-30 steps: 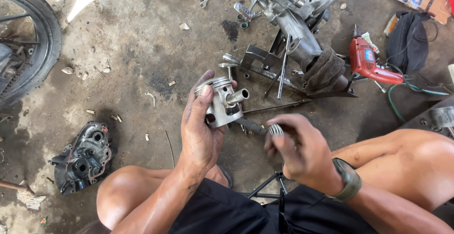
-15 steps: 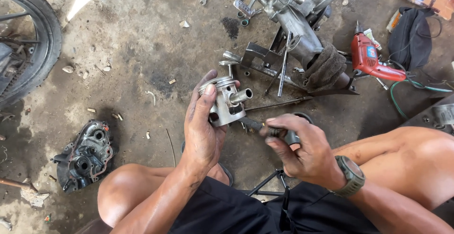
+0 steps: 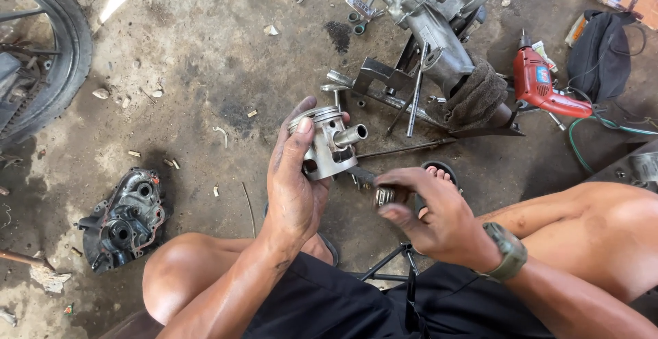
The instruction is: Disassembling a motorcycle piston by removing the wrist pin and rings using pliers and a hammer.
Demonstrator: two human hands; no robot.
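Observation:
My left hand (image 3: 295, 181) grips a silver piston (image 3: 329, 143) with a short pin sticking out of its side toward the right. My right hand (image 3: 432, 212), a watch on its wrist, pinches a small ribbed metal bearing (image 3: 385, 195) just right of and below the piston. A dark rod or tool shaft (image 3: 360, 174) runs between the piston and the bearing. Both hands hover above the dirty concrete floor, over my bare knees.
An engine block (image 3: 439, 10) lies on a metal stand at top centre, a rag over its end. A red electric drill (image 3: 545, 85) and a black bag (image 3: 603, 51) sit right. A dark engine cover (image 3: 127, 215) lies left, a tyre (image 3: 65, 44) top left.
My left hand has tilted the piston slightly and kept hold. My right hand has shifted a little with the bearing, staying close under the piston.

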